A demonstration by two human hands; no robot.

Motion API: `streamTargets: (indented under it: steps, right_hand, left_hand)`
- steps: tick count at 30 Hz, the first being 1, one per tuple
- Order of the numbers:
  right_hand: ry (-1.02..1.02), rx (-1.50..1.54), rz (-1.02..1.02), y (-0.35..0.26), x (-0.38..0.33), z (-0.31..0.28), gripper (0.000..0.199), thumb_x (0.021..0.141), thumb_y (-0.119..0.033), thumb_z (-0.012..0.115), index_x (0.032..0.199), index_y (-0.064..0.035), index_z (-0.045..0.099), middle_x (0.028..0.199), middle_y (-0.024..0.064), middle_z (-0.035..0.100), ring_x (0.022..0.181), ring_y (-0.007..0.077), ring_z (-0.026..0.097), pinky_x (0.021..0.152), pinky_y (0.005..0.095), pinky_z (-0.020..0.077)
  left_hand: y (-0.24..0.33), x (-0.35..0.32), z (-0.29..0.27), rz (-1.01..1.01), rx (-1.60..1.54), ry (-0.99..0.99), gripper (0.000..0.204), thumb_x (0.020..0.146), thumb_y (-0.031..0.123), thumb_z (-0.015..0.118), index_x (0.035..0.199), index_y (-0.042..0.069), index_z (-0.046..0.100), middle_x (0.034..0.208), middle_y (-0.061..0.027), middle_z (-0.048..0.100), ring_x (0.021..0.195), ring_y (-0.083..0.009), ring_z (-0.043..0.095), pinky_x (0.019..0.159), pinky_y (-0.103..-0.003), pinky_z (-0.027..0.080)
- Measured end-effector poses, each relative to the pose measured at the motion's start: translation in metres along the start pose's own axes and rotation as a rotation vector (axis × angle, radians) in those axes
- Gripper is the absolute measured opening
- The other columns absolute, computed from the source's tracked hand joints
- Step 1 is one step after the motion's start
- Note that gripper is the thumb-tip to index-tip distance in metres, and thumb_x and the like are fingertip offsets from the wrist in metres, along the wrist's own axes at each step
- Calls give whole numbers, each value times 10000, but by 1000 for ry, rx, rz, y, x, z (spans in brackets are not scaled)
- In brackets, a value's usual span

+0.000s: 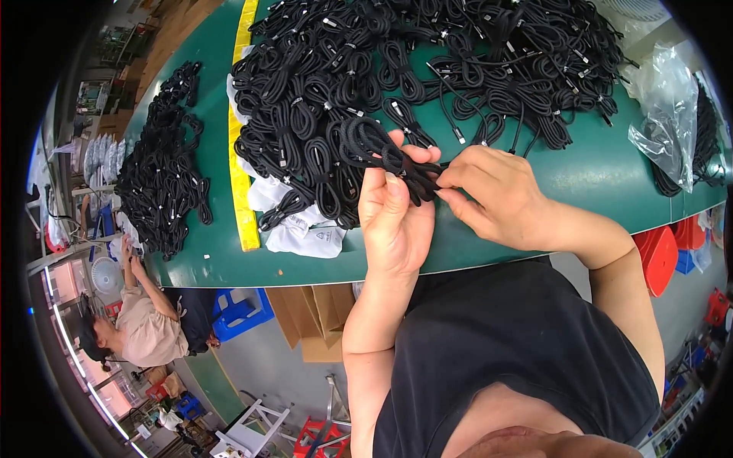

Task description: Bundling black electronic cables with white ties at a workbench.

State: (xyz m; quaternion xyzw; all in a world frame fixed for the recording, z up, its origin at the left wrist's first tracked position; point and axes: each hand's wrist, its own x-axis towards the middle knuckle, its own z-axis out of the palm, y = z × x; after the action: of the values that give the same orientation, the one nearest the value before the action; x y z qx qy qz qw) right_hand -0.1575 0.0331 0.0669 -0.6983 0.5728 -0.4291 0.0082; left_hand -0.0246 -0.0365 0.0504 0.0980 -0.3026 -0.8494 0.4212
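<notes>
A coiled black braided cable [370,145] is held in my left hand [397,217], with the thumb pressed over its loops. My right hand [496,195] pinches the near end of the same bundle between thumb and fingertips; a dark strip seems to be there, too small to make out. Just beyond my hands spreads a large heap of black cable bundles [305,84], several with silver connectors. Loose cable ends [462,130] lie close to my right fingers.
Yellow tape [243,153] divides the green table [588,179]; another cable pile [164,168] lies left of it. White bags [305,240] sit under the heap's near edge. A clear plastic bag [664,114] is at right. A co-worker [145,320] works at far left. Red stools [658,259] stand beside the table.
</notes>
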Motion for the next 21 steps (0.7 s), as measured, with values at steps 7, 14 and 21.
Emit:
streamTargets:
  steps: [7, 14, 21]
  right_hand:
    - [96, 267, 192, -8, 3, 0, 143, 665, -62, 658, 739, -56, 536, 656, 32, 499, 535, 192, 541, 463, 326, 430]
    - [-84, 147, 163, -5, -2, 1, 134, 665, -48, 663, 717, -57, 540, 652, 35, 527, 525, 178, 557, 447, 282, 433]
    - [83, 199, 146, -8, 14, -13, 192, 686, -73, 693, 840, -28, 587, 679, 51, 533, 560, 157, 533, 467, 257, 423]
  left_hand:
    - [-11, -10, 6, -26, 106, -8, 476, 857, 201, 570, 1260, 37, 377, 1095, -111, 520, 1031, -216, 495, 888, -366, 411]
    - [-7, -7, -4, 30, 86, -9, 459, 870, 189, 553, 1258, 13, 382, 1103, -123, 519, 1039, -215, 494, 875, -354, 424]
    - [-2, -8, 0, -122, 166, 86, 439, 904, 257, 491, 1240, -12, 401, 1016, -108, 553, 911, -186, 549, 841, -325, 436]
